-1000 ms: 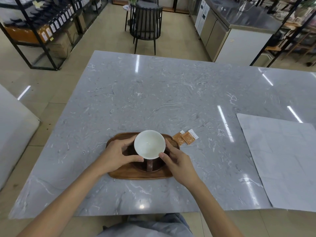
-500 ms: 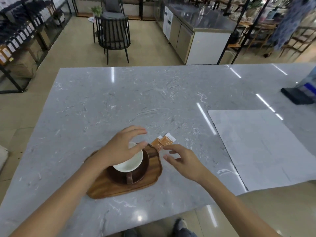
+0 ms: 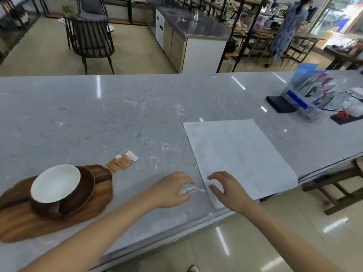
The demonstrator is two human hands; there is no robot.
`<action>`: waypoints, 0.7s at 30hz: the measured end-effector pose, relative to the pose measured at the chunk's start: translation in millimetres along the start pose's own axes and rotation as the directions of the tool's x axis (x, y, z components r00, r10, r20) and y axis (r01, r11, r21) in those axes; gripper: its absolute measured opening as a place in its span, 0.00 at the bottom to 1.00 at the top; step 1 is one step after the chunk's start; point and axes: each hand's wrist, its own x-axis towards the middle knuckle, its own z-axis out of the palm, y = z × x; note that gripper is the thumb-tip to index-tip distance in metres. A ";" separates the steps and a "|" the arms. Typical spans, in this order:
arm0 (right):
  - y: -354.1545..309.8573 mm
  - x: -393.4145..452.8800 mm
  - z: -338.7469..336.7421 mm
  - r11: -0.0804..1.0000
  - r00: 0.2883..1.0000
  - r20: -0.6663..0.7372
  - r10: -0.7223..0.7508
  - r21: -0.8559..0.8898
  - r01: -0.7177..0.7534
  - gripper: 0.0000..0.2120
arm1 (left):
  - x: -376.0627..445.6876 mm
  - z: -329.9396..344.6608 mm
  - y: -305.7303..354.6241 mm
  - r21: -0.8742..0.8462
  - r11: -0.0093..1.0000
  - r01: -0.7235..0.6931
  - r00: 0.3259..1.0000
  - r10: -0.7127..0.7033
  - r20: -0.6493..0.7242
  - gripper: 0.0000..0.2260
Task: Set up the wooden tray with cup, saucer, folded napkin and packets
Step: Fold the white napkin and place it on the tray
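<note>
A wooden tray (image 3: 90, 214) lies at the left of the marble counter. On it a dark brown saucer (image 3: 86, 185) carries a brown cup (image 3: 56, 185) with a white inside. Two orange packets (image 3: 122, 162) lie on the counter just beyond the tray's right corner. A large white napkin (image 3: 239, 154) lies flat and unfolded to the right. My left hand (image 3: 172, 190) hovers just left of the napkin's near-left corner, fingers curled and apart. My right hand (image 3: 225, 187) rests on that corner with fingers spread. Neither hand grips anything that I can see.
A clear holder with leaflets (image 3: 314, 95) and a black stand (image 3: 280, 104) sit at the far right of the counter. The counter's near edge (image 3: 176, 234) runs diagonally under my forearms. A black chair (image 3: 90, 36) and a steel cabinet (image 3: 188, 36) stand beyond. A person (image 3: 288, 28) stands far right.
Both hands have left the cup and tray and moved right to the napkin's near-left corner. The view has swung right, so the tray now sits at the left.
</note>
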 end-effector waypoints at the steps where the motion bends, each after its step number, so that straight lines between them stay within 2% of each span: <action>1: 19.6 -5.8 -4.2 0.999 0.999 0.015 0.039 -0.032 -0.038 0.17 | 9.9 13.9 10.6 -0.015 1.000 -0.001 1.000 0.001 -0.008 0.20; 4: 71.4 -18.9 -12.1 0.979 0.981 0.110 0.157 -0.151 -0.140 0.25 | 35.4 51.7 39.1 -0.032 0.999 0.022 1.000 -0.022 0.001 0.27; 7: 107.8 -30.9 -10.9 0.957 0.975 0.191 0.111 -0.286 -0.053 0.34 | 54.9 82.2 58.4 0.081 0.995 0.065 0.995 -0.070 0.068 0.35; 10: 129.0 -41.0 -5.6 0.948 0.975 0.220 0.010 -0.313 0.061 0.41 | 68.3 100.4 74.3 0.334 0.933 0.132 0.988 -0.151 0.031 0.30; 12: 136.1 -43.9 -4.2 0.940 0.973 0.223 -0.057 -0.316 0.128 0.41 | 72.0 106.4 79.5 0.392 0.905 0.167 0.986 -0.161 -0.049 0.24; 16: 151.1 -39.2 -11.0 0.951 0.967 0.145 -0.208 -0.200 0.235 0.35 | 68.0 111.1 76.9 0.301 0.939 0.167 0.984 -0.141 -0.109 0.15; 18: 159.9 -37.7 -17.7 0.963 0.963 0.105 -0.247 -0.080 0.256 0.35 | 64.9 108.2 77.3 0.198 0.960 0.198 0.970 -0.163 -0.178 0.11; 21: 173.2 -35.0 -30.5 0.964 0.964 0.019 -0.264 0.004 0.264 0.27 | 61.1 91.9 78.5 -0.018 0.967 0.255 0.922 -0.249 -0.295 0.07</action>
